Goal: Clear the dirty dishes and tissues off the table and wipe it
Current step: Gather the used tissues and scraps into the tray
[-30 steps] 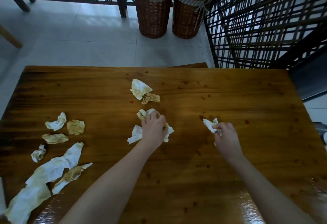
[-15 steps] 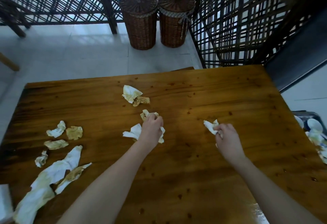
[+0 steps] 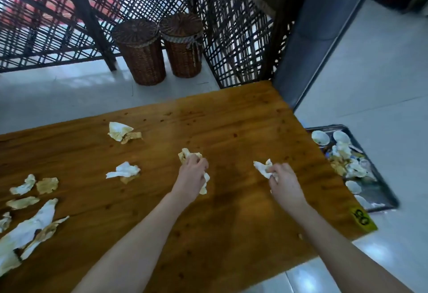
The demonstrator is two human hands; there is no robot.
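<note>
Tissues lay scattered over the table; my left hand was clenched round a stained wad, my right hand pinched a white scrap. Off the table's right edge sat a tray with what looked like bowls and used tissue

A yellow sticker is sitting at the near right corner of the table. It is showing two black characters, turned sideways to the camera, apparently reading "05", though blur is leaving this uncertain.
</note>
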